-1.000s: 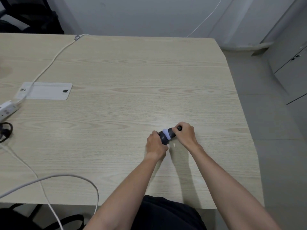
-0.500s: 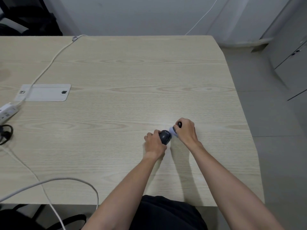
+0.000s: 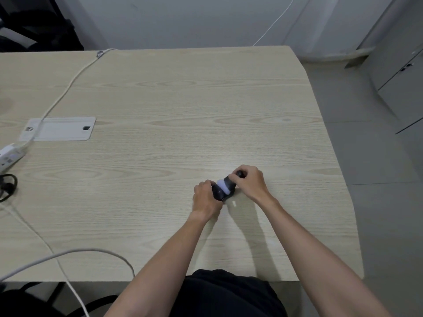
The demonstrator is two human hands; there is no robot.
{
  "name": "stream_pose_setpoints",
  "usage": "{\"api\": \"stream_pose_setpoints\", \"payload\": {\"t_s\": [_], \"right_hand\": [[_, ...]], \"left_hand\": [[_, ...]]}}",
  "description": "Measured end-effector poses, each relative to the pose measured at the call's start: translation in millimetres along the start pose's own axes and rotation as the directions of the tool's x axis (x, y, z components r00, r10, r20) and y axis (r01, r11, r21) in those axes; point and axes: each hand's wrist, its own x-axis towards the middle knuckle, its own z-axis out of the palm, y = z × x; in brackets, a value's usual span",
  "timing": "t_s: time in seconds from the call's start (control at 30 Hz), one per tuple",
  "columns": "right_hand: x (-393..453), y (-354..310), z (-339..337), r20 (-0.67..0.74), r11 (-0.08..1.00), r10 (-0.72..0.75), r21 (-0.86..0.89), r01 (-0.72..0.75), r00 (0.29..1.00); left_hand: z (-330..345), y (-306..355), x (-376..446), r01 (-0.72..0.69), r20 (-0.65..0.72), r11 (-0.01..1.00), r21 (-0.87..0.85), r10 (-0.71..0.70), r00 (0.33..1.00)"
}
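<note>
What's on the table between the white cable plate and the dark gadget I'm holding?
Nothing: the head view shows bare table between plate and gadget.

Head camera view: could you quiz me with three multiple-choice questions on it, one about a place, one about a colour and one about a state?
1. Where is the dark object?
A. On the floor
B. Between the left hand and right hand, over the table
C. On the white power strip

2. What colour is the band round its middle?
A. Pale, whitish lilac
B. Red
C. Green

3. What is the left hand doing?
A. Lying flat on the wood
B. Hanging off the edge
C. Gripping one end of the object

Answers: 1 B, each hand holds one end; 2 A, the band looks pale against the dark body; 3 C, its fingers curl round that end.
</note>
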Motion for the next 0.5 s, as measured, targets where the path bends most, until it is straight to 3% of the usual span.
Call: {"api": "stream_pose_setpoints", "payload": {"t_s": [0.07,0.23,0.33,0.4,0.5], "right_hand": [[-5.9,3.4,3.9,0.062,0.999,-0.026,-0.022,0.027,0.998],[-5.3,10.7,4.1,-0.197,1.000,0.018,-0.016,-0.021,0.980],[-4.2,2.8,4.7,-0.071,0.998,0.017,0.057,-0.013,0.997],[-3.0,2.5,8.1,-0.007,1.000,0.011,0.008,-0.011,1.000],[2.3,5.0,9.5,-0.147,0.992,0.017,-0.120,-0.035,0.989]], "left_hand": [[-3.5,-1.4,0.1,-0.004,0.010,1.000,-0.016,0.004,1.000],[-8.4,-2.3,2.8,0.010,0.038,1.000,-0.016,-0.009,0.999],[-9.6,-2.4,4.2,0.016,0.053,1.000,-0.014,-0.015,0.998],[-10.8,-2.6,5.5,0.022,0.065,1.000,-0.012,-0.021,0.998],[-13.3,-2.7,8.7,0.011,0.080,1.000,0.005,-0.012,0.997]]}}
